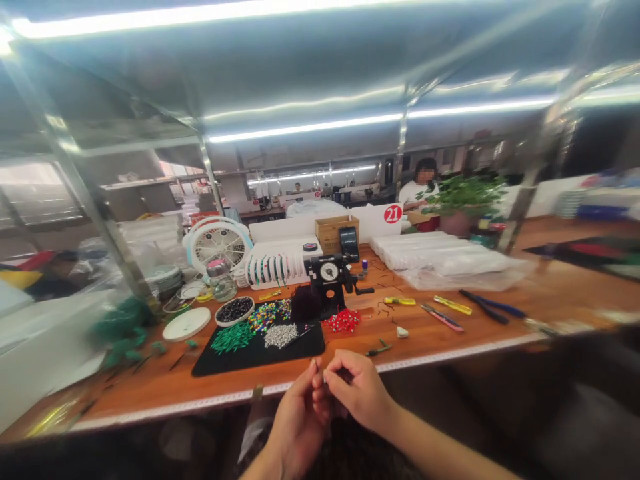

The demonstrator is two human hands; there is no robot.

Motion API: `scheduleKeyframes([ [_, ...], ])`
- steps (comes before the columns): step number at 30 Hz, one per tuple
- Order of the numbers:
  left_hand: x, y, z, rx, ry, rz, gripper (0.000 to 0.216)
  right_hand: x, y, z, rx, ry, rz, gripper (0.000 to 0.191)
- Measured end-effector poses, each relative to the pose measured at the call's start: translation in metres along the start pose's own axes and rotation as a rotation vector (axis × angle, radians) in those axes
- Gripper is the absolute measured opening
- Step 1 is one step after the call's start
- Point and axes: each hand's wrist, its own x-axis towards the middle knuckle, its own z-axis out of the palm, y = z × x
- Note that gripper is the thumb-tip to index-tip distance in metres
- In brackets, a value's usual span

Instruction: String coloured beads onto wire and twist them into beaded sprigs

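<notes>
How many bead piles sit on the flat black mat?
3: green pile at left, silvery pile in the middle, multicoloured pile behind them. Some may hide behind the dark ball.

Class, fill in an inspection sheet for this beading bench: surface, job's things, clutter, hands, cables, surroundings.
Surface: wooden bench, black mat at its front.
Job's things: green beads and silver beads heaped on the mat, red beads beside it, bowl of dark beads behind.
Clutter: pliers, yellow-handled tools at right; fan, gauge stand at back.
Hands: left hand and right hand together, fingertips pinched; contents too small to tell.
Cables: nothing seen.
Surroundings: sign 21, potted plant, another person seated beyond.
</notes>
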Motion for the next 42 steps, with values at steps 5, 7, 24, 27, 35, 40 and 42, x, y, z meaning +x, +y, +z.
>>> scheduleKeyframes([
  [5, -0.001, -0.001, -0.001, 0.032, 0.011, 0.007, 0.007, -0.001, 0.002, 0.001, 0.025, -0.003, 0.031, 0.018],
  [7, -0.002, -0.002, 0.000, 0.065, 0.012, 0.022, 0.011, -0.001, -0.001, 0.002, 0.078, -0.020, 0.060, 0.021],
  [24, 0.004, -0.013, 0.025, 0.492, 0.006, 0.217, 0.034, 0.013, -0.007, -0.018, 0.205, -0.070, 0.251, 0.039],
  [27, 0.006, -0.011, 0.025, 0.533, 0.100, 0.311, 0.026, 0.013, -0.006, -0.023, 0.118, -0.007, 0.222, 0.035],
  [35, -0.002, -0.009, 0.035, 0.898, 0.049, 0.332, 0.036, 0.015, -0.008, -0.024, 0.344, -0.001, 0.311, 0.038],
  [40, -0.005, -0.002, 0.034, 0.984, 0.096, 0.357, 0.028, 0.014, -0.008, -0.028, 0.318, -0.008, 0.340, 0.029],
  [42, -0.004, 0.004, 0.031, 1.059, 0.103, 0.382, 0.027, 0.014, -0.009, -0.029, 0.251, -0.024, 0.321, 0.027],
])
